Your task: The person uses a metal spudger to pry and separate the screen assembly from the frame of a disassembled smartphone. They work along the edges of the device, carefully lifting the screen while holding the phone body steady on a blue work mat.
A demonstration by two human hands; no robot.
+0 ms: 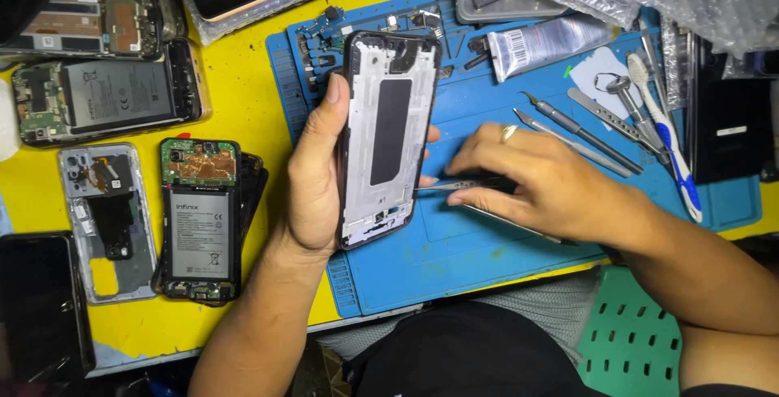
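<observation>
While clamped upright in left hand (312,182) fingers, phone frame (389,137) stands just left of right hand (535,178) fingertips, pinched together on tweezers (454,187) pointing toward its lower edge.

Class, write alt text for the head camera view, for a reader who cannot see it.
The left hand holds a stripped phone frame upright over a blue repair mat, while the right hand brings tweezers to its edge. Opened phones lie on the yellow table.

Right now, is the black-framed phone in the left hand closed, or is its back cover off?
Off. The black-framed phone in the left hand shows its bare white inner plate.
</observation>
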